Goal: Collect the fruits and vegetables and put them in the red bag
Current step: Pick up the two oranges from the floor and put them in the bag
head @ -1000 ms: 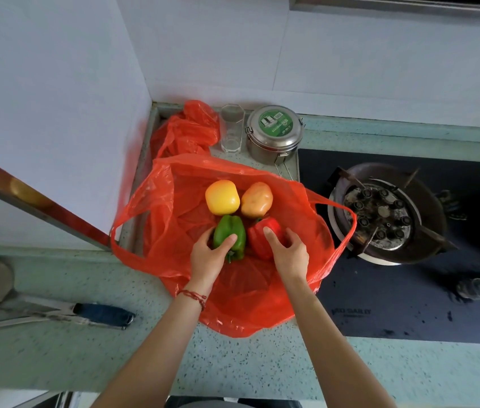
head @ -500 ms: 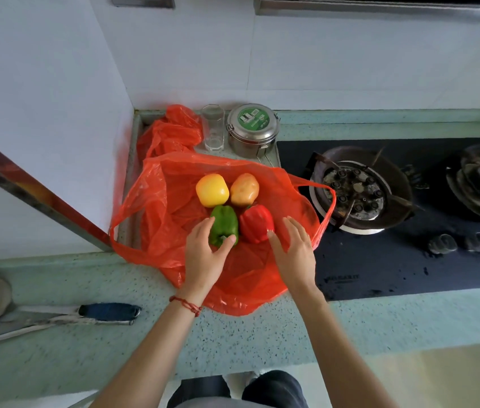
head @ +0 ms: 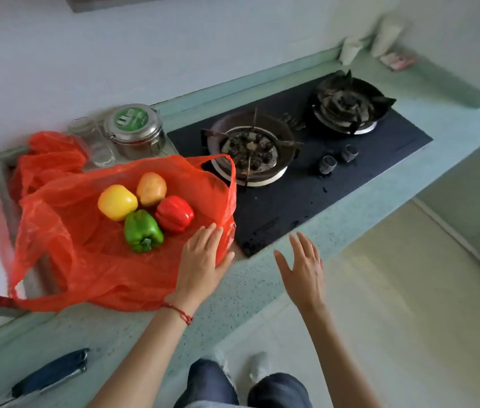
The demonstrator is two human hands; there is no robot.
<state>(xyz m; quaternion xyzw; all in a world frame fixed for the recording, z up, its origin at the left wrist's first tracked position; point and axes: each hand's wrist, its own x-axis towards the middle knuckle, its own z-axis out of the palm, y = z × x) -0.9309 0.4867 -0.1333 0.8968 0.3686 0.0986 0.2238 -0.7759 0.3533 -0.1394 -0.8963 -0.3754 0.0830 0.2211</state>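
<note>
The red bag (head: 79, 260) lies spread open on the green counter. On its plastic rest a yellow pepper (head: 117, 202), an orange-yellow fruit (head: 151, 189), a red pepper (head: 174, 214) and a green pepper (head: 143, 231), all close together. My left hand (head: 202, 262) lies flat on the bag's right edge, fingers apart, holding nothing. My right hand (head: 302, 269) hovers open above the counter's front edge, right of the bag, clear of everything.
A second red bag (head: 50, 156) is bunched behind. A glass (head: 93, 142) and a steel lidded tin (head: 135, 131) stand at the back wall. The black two-burner hob (head: 321, 184) lies right of the bag. A dark-handled knife (head: 53, 371) lies at the lower left.
Both hands have let go of the green and red peppers and drawn back to the right. The view has swung rightward and tilted.
</note>
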